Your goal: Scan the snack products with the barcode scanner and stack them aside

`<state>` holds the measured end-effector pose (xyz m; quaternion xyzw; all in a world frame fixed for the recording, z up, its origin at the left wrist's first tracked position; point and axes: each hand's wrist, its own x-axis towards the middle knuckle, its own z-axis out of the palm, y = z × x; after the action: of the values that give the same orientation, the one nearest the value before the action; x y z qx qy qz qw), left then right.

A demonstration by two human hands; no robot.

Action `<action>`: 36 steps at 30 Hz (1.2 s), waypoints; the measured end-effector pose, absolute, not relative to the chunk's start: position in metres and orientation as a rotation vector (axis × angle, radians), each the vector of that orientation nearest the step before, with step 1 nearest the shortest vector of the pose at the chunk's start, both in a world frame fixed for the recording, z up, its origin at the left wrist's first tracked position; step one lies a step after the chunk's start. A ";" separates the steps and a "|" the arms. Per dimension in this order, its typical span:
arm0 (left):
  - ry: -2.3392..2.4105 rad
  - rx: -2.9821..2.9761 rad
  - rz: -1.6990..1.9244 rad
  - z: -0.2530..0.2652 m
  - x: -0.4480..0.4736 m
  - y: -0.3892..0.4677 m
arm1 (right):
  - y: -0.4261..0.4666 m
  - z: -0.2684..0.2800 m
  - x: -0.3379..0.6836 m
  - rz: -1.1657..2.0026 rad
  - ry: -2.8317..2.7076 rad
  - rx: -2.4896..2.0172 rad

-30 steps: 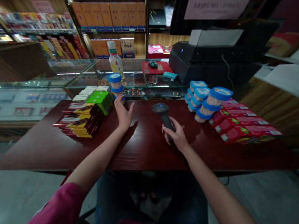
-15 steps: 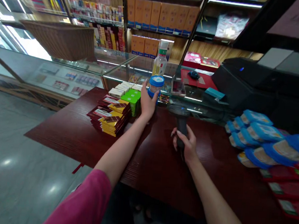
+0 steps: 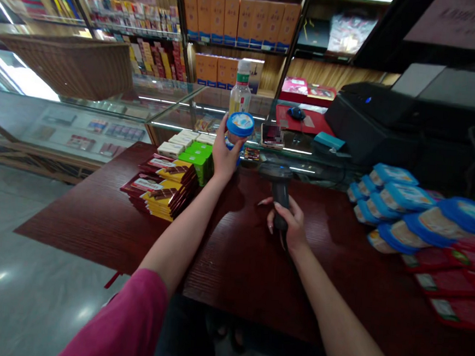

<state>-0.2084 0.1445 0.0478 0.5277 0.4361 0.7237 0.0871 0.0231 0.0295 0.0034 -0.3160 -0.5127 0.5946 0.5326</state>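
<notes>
My left hand [image 3: 226, 154] is closed around a round tub [image 3: 240, 124] with a blue lid, at the far side of the dark wooden counter. More blue shows below its lid, partly covered by my fingers. In my right hand [image 3: 293, 224] is a black barcode scanner [image 3: 280, 195], gripped by its handle with the head towards the far side. Just left of my left hand stand green boxes [image 3: 198, 158], white boxes [image 3: 174, 146] and stacked chocolate packs [image 3: 162, 188]. Behind the tub rises a clear bottle [image 3: 241, 93] of yellowish liquid.
Blue-lidded tubs [image 3: 431, 229], smaller blue-lidded containers [image 3: 404, 196] and red packs [image 3: 451, 282] are piled at the right. A glass case [image 3: 210, 110] borders the counter's far side, with a phone [image 3: 272, 136] on it. A wicker basket [image 3: 77, 66] stands far left.
The whole scene has slid left in the picture as the head view turned. The tub's lid shows more of its top now. Both hands keep their holds.
</notes>
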 end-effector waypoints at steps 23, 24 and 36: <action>0.860 0.583 1.492 0.000 -0.154 0.084 | 0.001 0.011 0.040 1.627 -1.049 -0.636; 0.864 0.602 1.496 0.000 -0.154 0.084 | 0.002 0.012 0.039 1.622 -1.042 -0.636; 0.920 0.760 1.509 -0.002 -0.151 0.087 | 0.000 0.019 0.044 1.632 -1.047 -0.642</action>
<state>-0.1507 0.0867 -0.0021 0.3239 0.3922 0.6433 0.5722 0.0443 0.0000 0.0188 -0.2678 -0.4373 0.6815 0.5222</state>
